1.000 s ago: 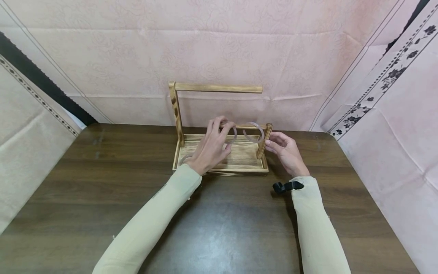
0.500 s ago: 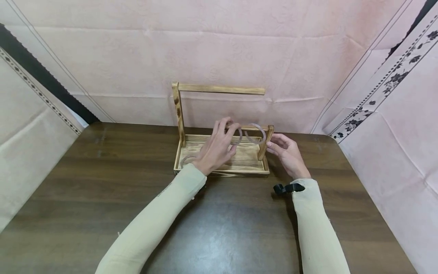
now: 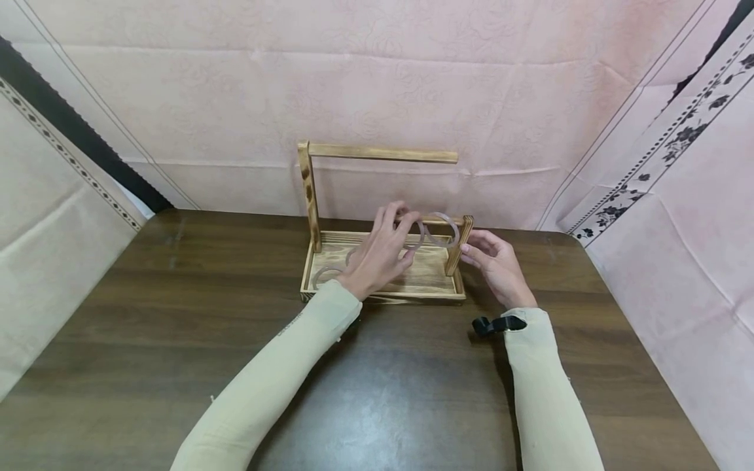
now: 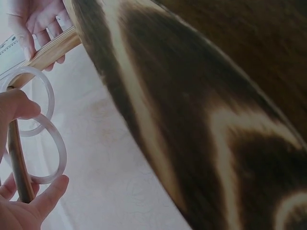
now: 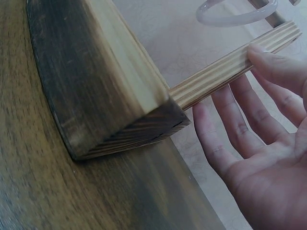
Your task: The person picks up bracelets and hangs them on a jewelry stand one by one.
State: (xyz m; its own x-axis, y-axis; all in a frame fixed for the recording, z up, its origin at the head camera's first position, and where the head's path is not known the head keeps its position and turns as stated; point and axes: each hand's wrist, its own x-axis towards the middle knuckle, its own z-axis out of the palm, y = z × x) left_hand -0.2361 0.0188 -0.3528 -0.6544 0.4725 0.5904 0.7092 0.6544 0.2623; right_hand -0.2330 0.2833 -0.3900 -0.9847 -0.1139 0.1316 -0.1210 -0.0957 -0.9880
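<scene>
A wooden stand (image 3: 379,156) with a tray base and two bars stands on the table. My left hand (image 3: 379,258) pinches a pale translucent bangle (image 3: 421,235) between thumb and fingers at the lower bar. In the left wrist view the dark rod (image 4: 17,160) passes through this bangle (image 4: 60,148). A second bangle (image 3: 452,226) hangs on the same bar, nearer its right end. My right hand (image 3: 497,268) grips the short right post (image 5: 216,72), thumb on one side and fingers on the other. Part of the tray is hidden behind my left hand.
More bangles (image 3: 324,270) lie in the left part of the tray (image 3: 304,278), partly covered by my left hand. A taller post (image 3: 309,196) carries the upper bar on the left. Pink patterned cloth (image 3: 377,98) hangs behind the brown table (image 3: 377,392).
My left hand has shifted a little to the right with its bangle, closer to the hanging one. My right hand keeps its grip on the post. The head view has shifted slightly.
</scene>
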